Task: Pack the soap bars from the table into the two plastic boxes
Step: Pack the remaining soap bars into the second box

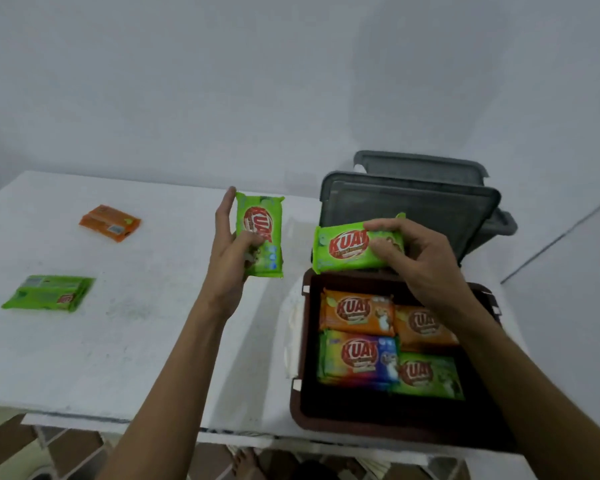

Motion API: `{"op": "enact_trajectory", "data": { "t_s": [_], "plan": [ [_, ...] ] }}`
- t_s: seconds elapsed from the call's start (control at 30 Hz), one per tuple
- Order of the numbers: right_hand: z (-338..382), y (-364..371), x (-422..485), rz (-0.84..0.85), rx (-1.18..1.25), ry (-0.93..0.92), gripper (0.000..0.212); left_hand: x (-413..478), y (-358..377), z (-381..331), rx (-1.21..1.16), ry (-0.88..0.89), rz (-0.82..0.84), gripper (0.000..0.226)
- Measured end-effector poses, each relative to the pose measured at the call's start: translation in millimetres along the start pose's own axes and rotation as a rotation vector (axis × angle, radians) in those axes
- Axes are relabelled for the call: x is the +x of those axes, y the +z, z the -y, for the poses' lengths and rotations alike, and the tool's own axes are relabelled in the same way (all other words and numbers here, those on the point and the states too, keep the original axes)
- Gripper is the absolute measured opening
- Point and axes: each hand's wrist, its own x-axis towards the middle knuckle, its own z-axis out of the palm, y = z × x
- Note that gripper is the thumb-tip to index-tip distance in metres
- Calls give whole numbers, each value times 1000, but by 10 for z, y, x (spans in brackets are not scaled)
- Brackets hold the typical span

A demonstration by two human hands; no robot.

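1. We see a white table (146, 341) standing against a pale wall, its near edge running across the bottom of the view.
2. An orange soap bar (110, 222) lies toward the far left corner.
3. A green soap bar (49, 293) lies nearer us by the left edge, well apart from the orange one.
4. A brown box (297, 403) sits open at the near right corner.
5. A white crumpled sheet (293, 327) lies against its left wall.
6. Behind it, at the far right corner, a grey box (501, 226) shows past two upright grey lids (409, 202).
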Motion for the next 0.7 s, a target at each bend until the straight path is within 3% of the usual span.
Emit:
{"op": "enact_trajectory", "data": {
  "t_s": [0.17, 0.3, 0.7],
  "plan": [
    [-34, -424, -383, 17, 32, 151, 22, -107, 418, 82, 55, 3, 4, 49],
    [-75, -695, -655, 34, -5, 212, 24, -225, 683, 163, 54, -23, 19, 42],
    [-369, -991, -1203, 161, -210, 433, 27, -477, 983, 426, 184, 88, 44, 55]
  ]
}}
